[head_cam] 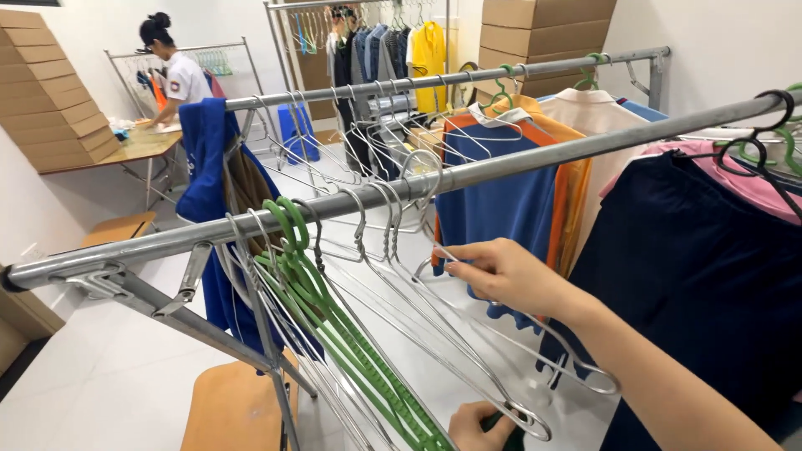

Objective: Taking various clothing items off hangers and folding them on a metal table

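Right now, from the head camera, I see my right hand (501, 274) reaching in from the lower right, its fingers pressed together around the neck of a silver wire hanger (468, 334) that hangs from the near metal rail (535, 160). The thumb and fingertips pinch the wire just below the hook — the hanger's body slopes down toward the bottom of the frame. My left hand (478, 426) sits low at the bottom edge, curled around something dark; I cannot tell what it is, nor exactly how the fingers lie.

Just left of the held hanger, more bare wire hangers share the rail, and beside them a bunch of green plastic hangers (334, 326) tilts the same way. Further left a blue garment (205, 159) is draped over the rail end. To the right of my hand hang a blue and orange shirt (501, 200), then a dark navy garment (702, 276) with a pink one (752, 179) behind it.

In the background another person (177, 71) bends over a wooden table (138, 146), stacked cardboard boxes (54, 100) beside it — well apart from me.
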